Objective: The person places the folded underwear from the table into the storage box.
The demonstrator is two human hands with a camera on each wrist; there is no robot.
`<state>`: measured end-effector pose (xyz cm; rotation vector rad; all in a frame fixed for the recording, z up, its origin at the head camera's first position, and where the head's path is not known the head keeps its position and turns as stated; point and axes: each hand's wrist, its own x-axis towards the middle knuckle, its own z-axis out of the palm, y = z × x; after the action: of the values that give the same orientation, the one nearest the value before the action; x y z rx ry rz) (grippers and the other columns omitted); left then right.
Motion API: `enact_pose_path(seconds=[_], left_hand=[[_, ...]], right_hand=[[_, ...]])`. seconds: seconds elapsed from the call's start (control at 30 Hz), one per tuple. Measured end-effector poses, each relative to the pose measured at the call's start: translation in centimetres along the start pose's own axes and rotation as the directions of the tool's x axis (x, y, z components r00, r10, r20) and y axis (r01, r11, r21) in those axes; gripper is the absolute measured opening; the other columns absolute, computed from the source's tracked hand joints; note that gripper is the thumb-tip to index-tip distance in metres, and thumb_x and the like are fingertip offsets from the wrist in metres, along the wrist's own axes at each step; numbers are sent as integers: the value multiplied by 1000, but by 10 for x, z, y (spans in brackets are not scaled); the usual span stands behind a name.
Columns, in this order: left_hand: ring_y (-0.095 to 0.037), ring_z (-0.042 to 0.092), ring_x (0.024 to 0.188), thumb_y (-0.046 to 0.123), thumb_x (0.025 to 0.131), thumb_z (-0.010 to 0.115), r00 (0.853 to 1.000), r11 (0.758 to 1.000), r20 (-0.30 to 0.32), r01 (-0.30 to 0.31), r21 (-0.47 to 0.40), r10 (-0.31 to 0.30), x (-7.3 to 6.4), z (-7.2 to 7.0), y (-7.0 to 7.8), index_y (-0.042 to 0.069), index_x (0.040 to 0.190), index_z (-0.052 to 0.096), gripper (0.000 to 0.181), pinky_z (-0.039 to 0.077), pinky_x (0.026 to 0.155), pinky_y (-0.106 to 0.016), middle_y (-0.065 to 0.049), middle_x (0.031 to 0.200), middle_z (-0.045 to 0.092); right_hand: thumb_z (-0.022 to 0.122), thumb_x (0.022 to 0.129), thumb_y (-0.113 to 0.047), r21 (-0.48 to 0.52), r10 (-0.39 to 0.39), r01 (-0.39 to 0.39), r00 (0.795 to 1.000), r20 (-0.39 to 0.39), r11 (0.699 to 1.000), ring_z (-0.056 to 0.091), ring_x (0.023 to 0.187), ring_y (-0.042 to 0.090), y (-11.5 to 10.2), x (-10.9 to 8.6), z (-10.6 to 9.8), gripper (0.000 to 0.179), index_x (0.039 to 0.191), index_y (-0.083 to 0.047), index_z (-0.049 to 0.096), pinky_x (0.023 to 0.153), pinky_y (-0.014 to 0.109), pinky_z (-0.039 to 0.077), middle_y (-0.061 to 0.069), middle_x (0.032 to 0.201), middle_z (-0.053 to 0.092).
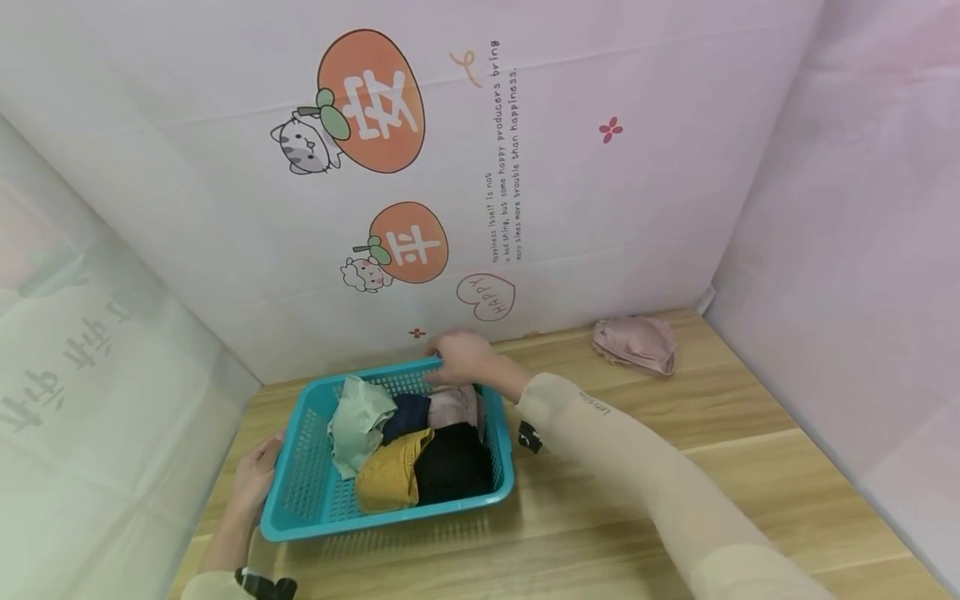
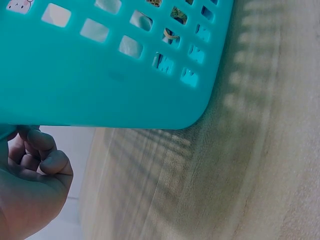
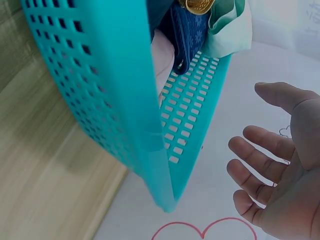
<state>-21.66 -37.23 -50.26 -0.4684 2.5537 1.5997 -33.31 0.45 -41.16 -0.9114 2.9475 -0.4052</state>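
Observation:
A turquoise plastic basket (image 1: 303,483) with slotted walls holds several folded cloth garments: a mint green one (image 1: 360,421), a navy one (image 1: 407,417), a mustard yellow one (image 1: 390,475), a black one (image 1: 453,467) and a pale pink-grey one (image 1: 452,407). At the basket's left side, my left hand (image 1: 257,471) grips the rim, fingers curled in the left wrist view. My right hand (image 1: 467,357) is over the basket's far right rim, slightly blurred. Seen in the right wrist view, its fingers (image 3: 257,160) are spread and apart from the basket.
A dusty pink folded garment, like a bra (image 1: 636,343), lies on the wooden table (image 1: 720,400) at the back right. Printed white sheets (image 1: 570,200) enclose the table at the back and both sides.

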Motion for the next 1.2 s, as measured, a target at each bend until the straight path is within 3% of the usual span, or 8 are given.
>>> enact_pose_path(seconds=[0.2, 0.3, 0.47, 0.63, 0.87, 1.2], left_hand=[[-5, 62, 92, 69, 97, 33, 1000, 1000, -3, 5, -5, -5, 0, -1, 1, 9, 153, 38, 82, 55, 79, -27, 4, 117, 63], [-4, 61, 92, 69, 98, 32, 1000, 1000, 0, 3, 2, -3, -1, -1, 2, 9, 154, 37, 82, 54, 80, -27, -3, 124, 61], [-1, 60, 94, 64, 101, 30, 1000, 1000, 5, -4, 18, 4, -2, 0, 3, 9, 155, 34, 78, 53, 81, -25, -20, 146, 48], [0, 58, 96, 60, 104, 28, 1000, 1000, 6, -2, 25, 2, -1, 0, 3, 9, 156, 33, 73, 53, 81, -25, -21, 150, 44], [-2, 59, 95, 67, 100, 29, 1000, 999, -7, 3, 33, -3, -1, 0, 2, 9, 155, 35, 81, 53, 80, -25, -21, 147, 47], [2, 57, 94, 62, 103, 28, 1000, 1000, 7, 22, 22, -22, -3, 0, 4, 10, 157, 31, 75, 53, 81, -24, -22, 152, 41]], right_hand=[[70, 91, -46, 8, 10, -10, 1000, -18, 1000, 65, 111, 18, 8, -6, -5, 50, 131, -17, 65, 93, 37, 54, 1, 123, 71], [70, 91, -47, 9, 16, -16, 1000, -22, 1000, 65, 111, 17, 12, -9, -7, 51, 132, -17, 65, 93, 36, 54, 0, 123, 70], [71, 90, -47, 8, 32, -32, 999, -35, 999, 65, 112, 17, 19, -14, -11, 50, 130, -18, 65, 95, 36, 54, -1, 123, 70], [71, 90, -47, 14, 58, -57, 998, -32, 998, 65, 112, 17, 27, -17, -11, 49, 129, -17, 66, 97, 36, 53, 0, 123, 70], [74, 89, -42, 65, 49, -46, 997, -54, 997, 65, 111, 21, 39, -23, -14, 49, 128, -12, 65, 96, 40, 53, 7, 123, 71], [73, 89, -43, 55, 84, -81, 994, -73, 995, 65, 114, 22, 57, -35, -17, 48, 127, -13, 66, 99, 40, 52, 6, 124, 71]])
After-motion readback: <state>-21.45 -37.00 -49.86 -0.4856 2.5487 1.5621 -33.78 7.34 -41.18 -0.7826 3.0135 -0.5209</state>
